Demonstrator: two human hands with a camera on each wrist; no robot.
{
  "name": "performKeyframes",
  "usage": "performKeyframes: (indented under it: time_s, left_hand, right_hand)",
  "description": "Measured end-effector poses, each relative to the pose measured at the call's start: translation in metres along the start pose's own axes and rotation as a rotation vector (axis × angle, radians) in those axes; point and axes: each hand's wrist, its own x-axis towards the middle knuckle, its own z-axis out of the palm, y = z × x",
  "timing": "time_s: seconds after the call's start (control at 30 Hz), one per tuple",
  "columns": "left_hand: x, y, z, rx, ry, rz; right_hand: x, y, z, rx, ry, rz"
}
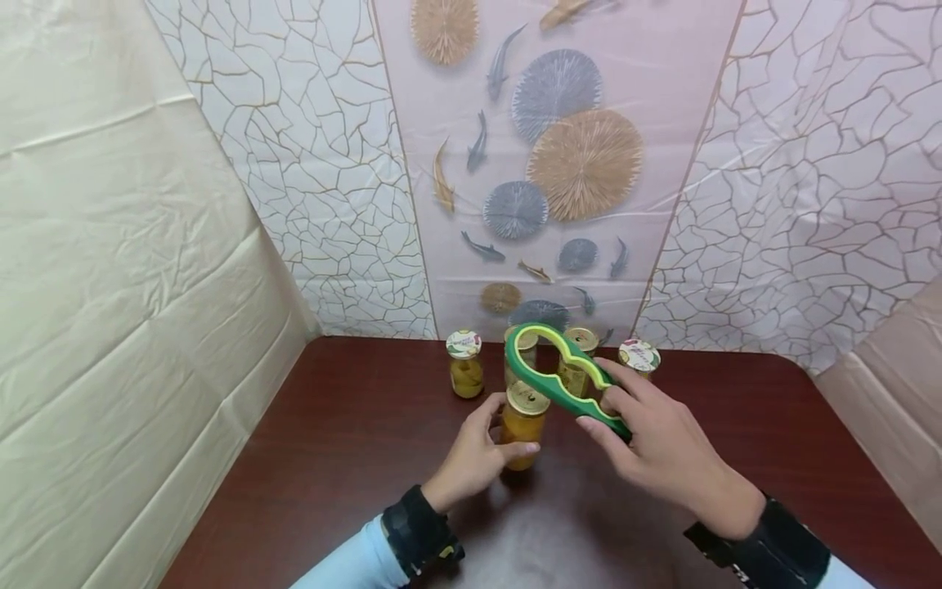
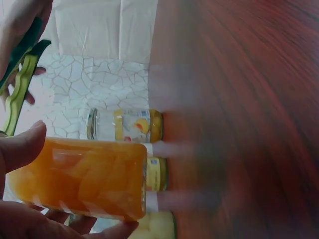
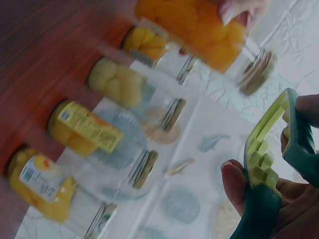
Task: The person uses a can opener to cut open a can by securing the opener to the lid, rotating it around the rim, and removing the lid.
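Observation:
My left hand [image 1: 471, 458] grips a glass jar [image 1: 521, 433] of orange fruit pieces, fingers on one side and thumb across the front. Its gold lid [image 1: 527, 398] faces up and stays on; in the left wrist view the jar's bottom stands close over the tabletop. My right hand [image 1: 658, 442] holds a green jar opener [image 1: 548, 383] with a lighter, scalloped inner edge, thumb and fingers about its handles. The opener's looped end hangs beside the jar's lid, overlapping the jars behind in the head view. In the right wrist view, the opener's toothed grip [image 3: 261, 154] shows plainly.
Several fruit jars line the back of the dark red-brown table [image 1: 353, 458]. A patterned-lid jar [image 1: 466, 372] stands at left, gold-lidded jars [image 1: 577, 378] in the middle, and another patterned-lid jar [image 1: 639, 357] behind my right hand. Patterned cloth [image 1: 515, 270] hangs behind.

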Motion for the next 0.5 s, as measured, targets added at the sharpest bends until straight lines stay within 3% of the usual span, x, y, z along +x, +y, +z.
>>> performKeyframes:
  time_s: [0.2, 0.5]
  left_hand:
    - [0.002, 0.008, 0.009, -0.004, -0.020, -0.002]
    - [0.001, 0.013, 0.009, 0.036, -0.012, -0.005]
  right_hand:
    - [0.005, -0.011, 0.010, 0.042, -0.041, -0.042]
    - [0.007, -0.013, 0.016, 0.047, -0.114, -0.059]
